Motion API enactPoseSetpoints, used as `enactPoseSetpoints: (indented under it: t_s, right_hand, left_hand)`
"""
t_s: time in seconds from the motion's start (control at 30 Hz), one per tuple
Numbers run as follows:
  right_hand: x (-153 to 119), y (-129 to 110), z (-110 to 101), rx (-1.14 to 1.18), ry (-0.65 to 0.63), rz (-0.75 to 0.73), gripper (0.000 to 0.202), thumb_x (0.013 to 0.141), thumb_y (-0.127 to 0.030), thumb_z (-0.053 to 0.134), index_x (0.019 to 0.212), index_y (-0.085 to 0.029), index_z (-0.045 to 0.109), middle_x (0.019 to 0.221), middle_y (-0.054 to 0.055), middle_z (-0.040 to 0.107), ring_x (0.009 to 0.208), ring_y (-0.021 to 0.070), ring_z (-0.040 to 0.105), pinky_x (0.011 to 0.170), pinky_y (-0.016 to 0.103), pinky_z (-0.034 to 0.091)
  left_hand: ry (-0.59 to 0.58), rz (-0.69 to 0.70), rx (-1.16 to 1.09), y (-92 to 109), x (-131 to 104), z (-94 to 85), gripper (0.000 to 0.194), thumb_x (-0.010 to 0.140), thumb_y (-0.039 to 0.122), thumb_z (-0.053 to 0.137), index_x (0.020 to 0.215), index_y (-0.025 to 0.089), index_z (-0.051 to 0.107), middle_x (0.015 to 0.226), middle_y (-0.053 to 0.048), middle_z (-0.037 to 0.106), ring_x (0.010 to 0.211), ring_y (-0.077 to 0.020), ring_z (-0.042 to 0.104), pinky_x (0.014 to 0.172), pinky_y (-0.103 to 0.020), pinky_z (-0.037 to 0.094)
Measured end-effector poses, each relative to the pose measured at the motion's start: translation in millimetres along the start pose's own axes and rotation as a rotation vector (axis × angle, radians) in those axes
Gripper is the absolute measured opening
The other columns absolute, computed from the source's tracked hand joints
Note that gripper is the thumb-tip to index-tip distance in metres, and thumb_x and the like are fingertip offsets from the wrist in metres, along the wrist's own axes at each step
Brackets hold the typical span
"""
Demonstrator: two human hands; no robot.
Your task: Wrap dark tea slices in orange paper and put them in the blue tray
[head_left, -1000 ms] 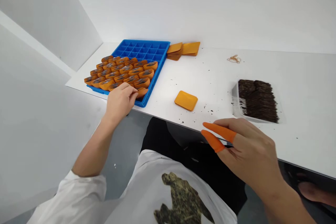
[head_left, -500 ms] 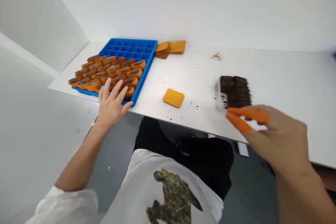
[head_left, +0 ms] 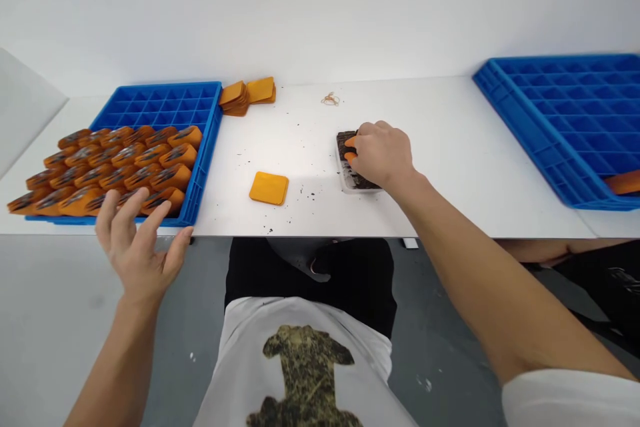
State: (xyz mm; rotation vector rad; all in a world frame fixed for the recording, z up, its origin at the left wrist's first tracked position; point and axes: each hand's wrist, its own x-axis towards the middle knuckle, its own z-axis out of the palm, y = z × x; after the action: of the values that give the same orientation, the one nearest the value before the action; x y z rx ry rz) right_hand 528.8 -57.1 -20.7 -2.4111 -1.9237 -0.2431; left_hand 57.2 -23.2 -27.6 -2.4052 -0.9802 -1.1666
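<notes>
Strips (head_left: 345, 137) lie under the nearer right hand (head_left: 383, 152).
Left hand (head_left: 137, 250) spread, empty; right's grip, I can't tell.

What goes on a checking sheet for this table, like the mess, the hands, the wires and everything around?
Surface: white table, flat.
Job's things: orange pouches in the left blue tray; flat orange pile near the front edge; dark strips in a clear box.
Clutter: dark crumbs; tangled tan loops farther back.
Left hand: fingers spread by the tray's front; touching, can't tell.
Right hand: orange-covered fingertips at the strips; grip hidden.
Cables: nothing seen.
Surroundings: wall behind; right blue tray and another person's arm at right.
</notes>
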Motion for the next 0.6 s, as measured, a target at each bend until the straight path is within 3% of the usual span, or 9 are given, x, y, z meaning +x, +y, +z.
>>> enactPoseSetpoints:
  t_s: [0.23,0.5,0.6]
  right_hand:
    - [-12,14,8,0.063,0.078,-0.064,0.039,0.1,-0.025,0.052,0.113,-0.022,0.089,0.114,0.016,0.076,0.107,0.035,0.058,0.075,0.046,0.042]
    - [-11,11,2,0.132,0.036,0.0,0.03,0.097,-0.024,0.062,0.112,-0.021,0.088,0.118,0.012,0.081,0.113,0.0349,0.063,0.075,0.043,0.044]
    - [-9,9,1,0.095,0.024,-0.019,0.032,0.095,-0.023,0.059,0.107,-0.021,0.089,0.116,0.013,0.081,0.112,0.0353,0.061,0.073,0.042,0.041]
  left_hand:
    - [-0.105,-0.111,-0.031,5,3,-2.5,0.078,0.086,0.039,0.084,0.155,0.063,0.056,0.17,0.008,0.057,0.162,-0.0534,0.043,0.126,-0.085,0.041]
    - [-0.039,-0.057,-0.098,8,0,2.3,0.071,0.085,0.034,0.087,0.149,0.056,0.065,0.165,0.004,0.062,0.159,-0.0501,0.047,0.127,-0.082,0.041]
    - [-0.036,-0.034,-0.123,16,2,2.4,0.062,0.086,0.031,0.087,0.143,0.048,0.07,0.154,-0.002,0.07,0.147,-0.0464,0.061,0.121,-0.075,0.051]
